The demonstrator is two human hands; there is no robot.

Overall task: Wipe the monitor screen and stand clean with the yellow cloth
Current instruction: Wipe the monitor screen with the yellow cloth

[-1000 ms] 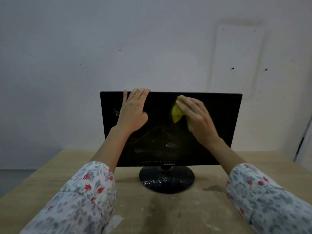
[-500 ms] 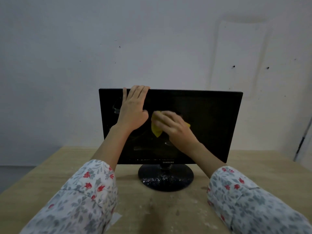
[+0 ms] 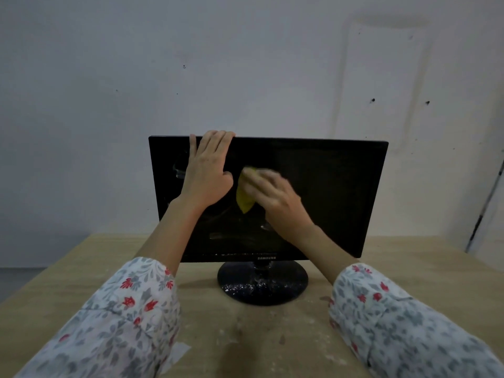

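A black monitor (image 3: 327,192) stands on a round black stand (image 3: 263,286), which is speckled with white dust. My left hand (image 3: 208,170) lies against the upper left of the screen, fingers hooked over the top edge. My right hand (image 3: 275,199) presses a yellow cloth (image 3: 244,199) on the middle of the screen, just right of the left hand. The fingers are blurred by motion. Most of the cloth is hidden under them. Smears show on the lower screen.
The monitor sits on a light wooden table (image 3: 395,257) marked with stains and white dust in front of the stand. A grey-white wall (image 3: 245,77) rises close behind. A scrap of tape (image 3: 180,350) lies near my left sleeve.
My right hand has swept the cloth from the upper middle of the screen leftward and down, ending beside the left hand. The left hand stayed on the top edge.
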